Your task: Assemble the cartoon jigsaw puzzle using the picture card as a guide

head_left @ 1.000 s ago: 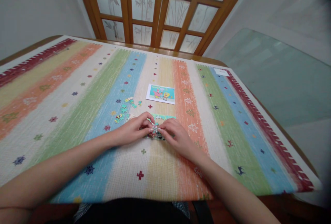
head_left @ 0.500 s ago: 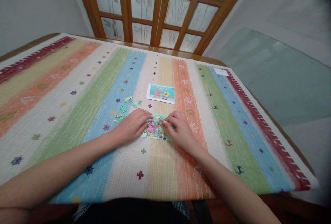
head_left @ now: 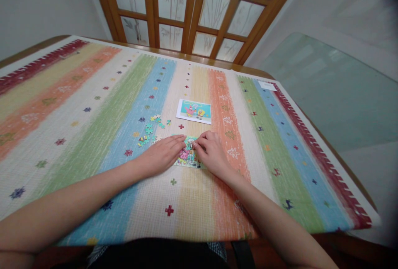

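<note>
A small, partly assembled jigsaw puzzle (head_left: 187,158) lies on the striped tablecloth (head_left: 93,136) in front of me. My left hand (head_left: 163,153) rests flat on its left edge, fingers stretched toward the top. My right hand (head_left: 210,149) covers its right side, with the fingertips pressed down on the upper edge of the puzzle next to the left fingertips. Loose puzzle pieces (head_left: 151,130) lie scattered just left of the puzzle. A reference picture card (head_left: 194,111) sits beyond the puzzle.
The table's right edge (head_left: 336,169) drops off to a pale floor. A small white label (head_left: 266,86) lies near the far right corner. Wooden glazed doors (head_left: 192,12) stand behind the table.
Both hands moved from pinching a piece over the puzzle's near middle to pressing along its upper edge. More of the assembled puzzle shows now.
</note>
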Demonstrator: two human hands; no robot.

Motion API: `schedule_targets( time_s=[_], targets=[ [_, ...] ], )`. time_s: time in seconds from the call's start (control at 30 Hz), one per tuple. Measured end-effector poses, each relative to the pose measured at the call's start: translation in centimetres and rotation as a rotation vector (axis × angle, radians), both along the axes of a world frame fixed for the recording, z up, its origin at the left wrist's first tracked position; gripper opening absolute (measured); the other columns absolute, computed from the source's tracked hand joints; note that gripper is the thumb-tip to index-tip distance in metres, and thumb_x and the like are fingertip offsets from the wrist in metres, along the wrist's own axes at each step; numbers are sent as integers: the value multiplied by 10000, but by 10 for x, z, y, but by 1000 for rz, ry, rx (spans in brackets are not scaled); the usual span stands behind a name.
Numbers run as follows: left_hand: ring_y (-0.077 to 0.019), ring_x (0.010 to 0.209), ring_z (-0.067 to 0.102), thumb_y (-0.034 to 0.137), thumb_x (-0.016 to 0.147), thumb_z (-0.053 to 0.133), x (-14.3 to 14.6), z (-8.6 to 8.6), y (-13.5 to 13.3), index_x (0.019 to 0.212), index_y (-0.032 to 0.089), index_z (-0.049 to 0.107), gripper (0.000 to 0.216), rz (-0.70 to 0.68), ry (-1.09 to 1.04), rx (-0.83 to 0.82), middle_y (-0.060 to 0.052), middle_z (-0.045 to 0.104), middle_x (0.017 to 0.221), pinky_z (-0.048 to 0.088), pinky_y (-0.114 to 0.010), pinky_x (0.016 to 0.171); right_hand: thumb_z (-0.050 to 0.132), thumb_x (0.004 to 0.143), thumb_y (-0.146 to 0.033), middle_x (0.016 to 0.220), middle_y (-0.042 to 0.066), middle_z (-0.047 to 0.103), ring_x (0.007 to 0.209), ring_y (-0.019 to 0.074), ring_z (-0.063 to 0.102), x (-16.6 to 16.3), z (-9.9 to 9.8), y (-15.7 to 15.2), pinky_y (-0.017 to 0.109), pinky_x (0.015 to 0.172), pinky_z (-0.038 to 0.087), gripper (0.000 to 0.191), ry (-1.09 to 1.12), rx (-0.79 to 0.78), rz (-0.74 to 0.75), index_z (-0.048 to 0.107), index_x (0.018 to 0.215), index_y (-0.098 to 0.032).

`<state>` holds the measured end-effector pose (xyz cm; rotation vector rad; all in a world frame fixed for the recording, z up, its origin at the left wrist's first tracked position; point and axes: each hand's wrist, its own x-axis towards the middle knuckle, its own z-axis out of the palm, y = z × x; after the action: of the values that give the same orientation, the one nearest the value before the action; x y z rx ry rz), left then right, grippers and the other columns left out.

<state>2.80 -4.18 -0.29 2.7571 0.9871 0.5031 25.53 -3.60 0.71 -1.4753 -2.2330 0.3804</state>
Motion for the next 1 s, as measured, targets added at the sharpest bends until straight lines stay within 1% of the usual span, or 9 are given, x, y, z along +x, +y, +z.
schedule_targets(
  time_s=[0.07, 0.17, 0.33, 0.5, 0.63, 0.77, 0.9, 1.0],
  targets=[
    [-259, 1385, 489, 236, 1055, 376, 0, -1, 0, 1278, 106, 550, 311, 3, 0, 0, -185, 580, 1408, 425, -429, 1154, 556, 979, -279, 929, 76, 600, 937, 249, 495, 0, 0, 0, 407, 819, 394, 237, -18, 28, 10, 683, 787, -220],
    [-251, 1411, 461, 245, 1056, 381, 0, -4, 0, 1363, 135, 509, 350, 3, 10, 0, -168, 549, 1456, 400, -438, 1170, 546, 975, -270, 935, 81, 591, 929, 254, 485, 0, 0, 1, 408, 808, 392, 207, -59, 60, 25, 674, 819, -224],
    [-286, 1437, 425, 241, 1055, 392, -2, -8, 0, 1481, 159, 431, 436, 6, 106, -7, -178, 457, 1537, 376, -448, 1175, 540, 969, -253, 941, 97, 579, 929, 261, 477, -1, 2, 1, 401, 799, 395, 195, -149, 57, 36, 660, 822, -204],
    [-282, 1480, 357, 199, 1037, 384, -3, -9, -1, 1489, 196, 434, 456, 3, 110, -38, -138, 397, 1589, 344, -442, 1187, 539, 971, -263, 939, 111, 583, 928, 273, 473, -3, 0, 2, 409, 800, 395, 195, -204, 101, 44, 661, 833, -202],
    [-277, 1474, 370, 197, 1031, 393, -2, -10, -1, 1467, 206, 460, 442, 8, 113, -31, -129, 409, 1583, 342, -439, 1187, 522, 982, -254, 915, 106, 604, 917, 265, 501, 3, 1, 3, 400, 796, 405, 204, -134, 82, 53, 663, 847, -193],
    [-288, 1467, 378, 202, 1032, 390, -2, -12, -2, 1444, 195, 482, 422, 15, 125, -10, -141, 429, 1567, 344, -437, 1183, 493, 997, -226, 928, 101, 644, 919, 254, 540, 14, 9, -1, 389, 804, 410, 211, -76, 103, 117, 698, 964, -186],
    [-290, 1473, 365, 208, 1043, 381, -1, -14, -2, 1459, 185, 467, 425, 21, 133, -2, -152, 415, 1573, 340, -435, 1185, 523, 984, -206, 973, 102, 680, 977, 270, 548, 17, 19, -12, 400, 828, 387, 224, -198, 160, 229, 710, 1106, -192],
    [-287, 1479, 356, 223, 1050, 385, -2, -15, -3, 1470, 186, 457, 428, 23, 137, -3, -153, 396, 1584, 332, -436, 1192, 541, 974, -197, 992, 103, 689, 994, 282, 544, 14, 23, -18, 410, 834, 368, 236, -318, 158, 263, 695, 1153, -196]
  ],
)
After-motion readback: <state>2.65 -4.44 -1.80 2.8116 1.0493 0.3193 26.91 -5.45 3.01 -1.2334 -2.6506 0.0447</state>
